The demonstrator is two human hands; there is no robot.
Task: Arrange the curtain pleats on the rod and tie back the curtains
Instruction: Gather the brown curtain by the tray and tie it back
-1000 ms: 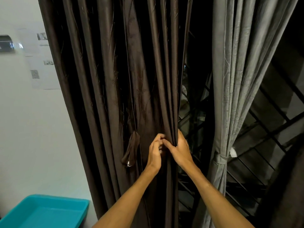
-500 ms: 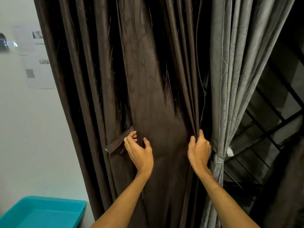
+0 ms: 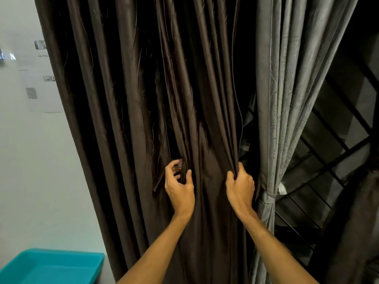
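Head view, facing the window.

Dark brown curtain [image 3: 127, 119]: hangs loose in long vertical pleats across the centre of the view, from the top edge to the bottom. Not tied. The rod is out of view.

Left hand [image 3: 179, 187]: at mid height on the brown curtain. Thumb lies in front of one fold and the fingers curl round behind it, so the fold is pinched between them. A narrow brown strap [image 3: 158, 180] hangs just beside this hand on its left; I cannot tell whether the fingertips touch it.

Right hand [image 3: 241, 187]: at the same height, on the curtain's right edge. Fingers are curled tight and clench a bunch of edge folds. The cloth between the two hands lies fairly flat, with shallow creases.

Grey curtain [image 3: 287, 78]: just right of the brown one, gathered and cinched by a grey tie-back band [image 3: 267, 196] close to the right wrist. A small white tag [image 3: 282, 188] sits beside the band.

Dark window grille [image 3: 332, 167] shows behind and to the right of the grey curtain.

Left side: white wall [image 3: 30, 160] with printed paper sheets [image 3: 41, 89], one bearing a QR code. Teal plastic bin [image 3: 51, 267] at lower left, against the wall.
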